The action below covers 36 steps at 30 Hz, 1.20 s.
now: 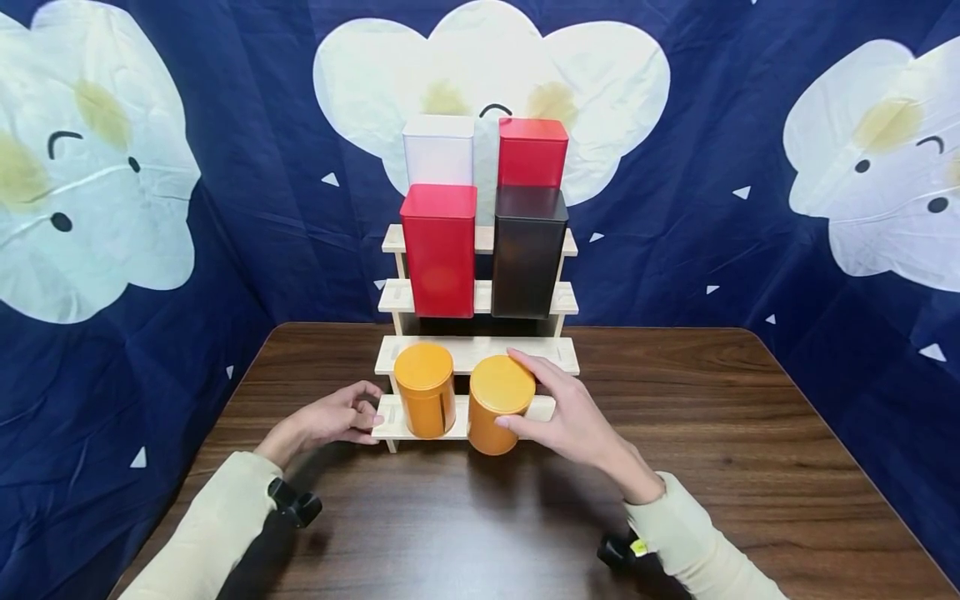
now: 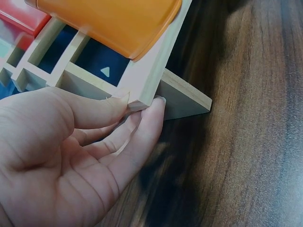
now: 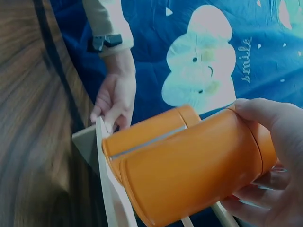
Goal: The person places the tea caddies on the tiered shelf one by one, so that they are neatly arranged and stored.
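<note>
A stepped wooden rack [image 1: 514,352] stands on the table, and two orange round canisters are at its lowest step. The left canister [image 1: 424,392] stands upright on that step. My right hand [image 1: 562,408] grips the other canister [image 1: 498,417] near its lid, thumb on the near side and fingers round the far side. Its base reaches past the step's front edge; whether it touches the step I cannot tell. My left hand [image 1: 333,417] pinches the left end of the lowest step, thumb [image 2: 106,109] on top and fingers beneath in the left wrist view.
Higher on the rack stand a tall red tin [image 1: 439,254] and a black tin [image 1: 529,254]. Behind them are a white tin [image 1: 439,152] and another red tin [image 1: 532,152]. A dark blue cloth [image 1: 262,150] with clouds surrounds the brown wooden table [image 1: 690,400].
</note>
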Motion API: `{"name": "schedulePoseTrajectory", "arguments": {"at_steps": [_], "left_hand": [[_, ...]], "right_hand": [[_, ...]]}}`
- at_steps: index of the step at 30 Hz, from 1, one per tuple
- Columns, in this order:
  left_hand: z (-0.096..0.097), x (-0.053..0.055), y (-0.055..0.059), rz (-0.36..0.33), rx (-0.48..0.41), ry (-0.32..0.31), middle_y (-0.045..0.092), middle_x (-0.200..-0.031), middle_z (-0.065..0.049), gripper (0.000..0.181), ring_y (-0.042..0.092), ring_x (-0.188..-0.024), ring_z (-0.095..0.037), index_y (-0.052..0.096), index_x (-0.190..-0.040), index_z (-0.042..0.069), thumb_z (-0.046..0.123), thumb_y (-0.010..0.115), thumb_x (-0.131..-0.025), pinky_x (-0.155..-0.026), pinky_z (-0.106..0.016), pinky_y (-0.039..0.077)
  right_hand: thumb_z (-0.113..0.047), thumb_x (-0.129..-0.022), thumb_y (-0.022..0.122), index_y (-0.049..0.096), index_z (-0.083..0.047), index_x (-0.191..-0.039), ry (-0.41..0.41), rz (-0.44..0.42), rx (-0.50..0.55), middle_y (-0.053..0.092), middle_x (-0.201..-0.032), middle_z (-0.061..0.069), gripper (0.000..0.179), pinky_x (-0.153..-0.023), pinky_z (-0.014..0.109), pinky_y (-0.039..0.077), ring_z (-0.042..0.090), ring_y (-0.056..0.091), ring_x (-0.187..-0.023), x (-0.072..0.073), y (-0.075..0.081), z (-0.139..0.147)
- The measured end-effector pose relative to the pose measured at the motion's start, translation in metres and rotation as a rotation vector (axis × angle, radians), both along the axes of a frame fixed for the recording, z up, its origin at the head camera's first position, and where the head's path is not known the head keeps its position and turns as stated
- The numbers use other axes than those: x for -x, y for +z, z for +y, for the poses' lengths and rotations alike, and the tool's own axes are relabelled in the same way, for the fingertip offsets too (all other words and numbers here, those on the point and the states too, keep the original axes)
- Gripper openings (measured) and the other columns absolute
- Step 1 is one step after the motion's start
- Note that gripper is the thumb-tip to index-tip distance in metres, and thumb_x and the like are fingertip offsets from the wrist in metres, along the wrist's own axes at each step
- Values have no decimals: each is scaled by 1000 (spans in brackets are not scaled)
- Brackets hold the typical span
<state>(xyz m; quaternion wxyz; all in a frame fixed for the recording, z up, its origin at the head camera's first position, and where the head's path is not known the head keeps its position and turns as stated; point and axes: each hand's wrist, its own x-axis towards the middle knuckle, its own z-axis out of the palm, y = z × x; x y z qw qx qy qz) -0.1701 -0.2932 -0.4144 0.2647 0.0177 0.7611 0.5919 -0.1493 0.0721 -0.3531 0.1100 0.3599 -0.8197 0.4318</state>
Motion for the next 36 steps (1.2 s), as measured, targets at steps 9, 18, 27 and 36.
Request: {"name": "schedulePoseTrajectory", "arguments": {"at_steps": [9, 18, 27, 36], "left_hand": [[0, 0, -1, 2, 1, 10, 51, -90, -9, 43, 59, -81, -19, 31, -129, -3, -1, 55, -93, -80, -38, 58], [0, 0, -2, 11, -17, 3, 51, -89, -9, 43, 60, -81, -19, 30, -129, -4, -2, 54, -93, -82, -40, 58], [1, 1, -3, 9, -14, 0, 50, -90, -9, 44, 59, -82, -19, 30, -129, -4, -1, 55, -93, -83, -40, 57], [1, 2, 1, 28, -7, -5, 50, -90, -8, 45, 59, -82, -18, 28, -129, -5, -1, 54, -93, -79, -36, 58]], "right_hand": [[-34, -76, 81, 45, -8, -141, -107, -42, 28, 53, -138, 4, 78, -91, 32, 54, 18, 55, -119, 13, -7, 2], [-37, -75, 81, 45, -8, -141, -175, -49, -3, 53, -138, 5, 81, -94, 37, 52, 19, 54, -121, 19, -12, 3], [-39, -77, 78, 42, -10, -143, -192, -98, -2, 51, -139, 5, 81, -93, 35, 53, 19, 54, -121, 21, -17, 3], [-49, -80, 72, 34, -15, -148, -191, -125, -51, 43, -147, 5, 85, -100, 43, 48, 22, 49, -126, 23, -16, 3]]}}
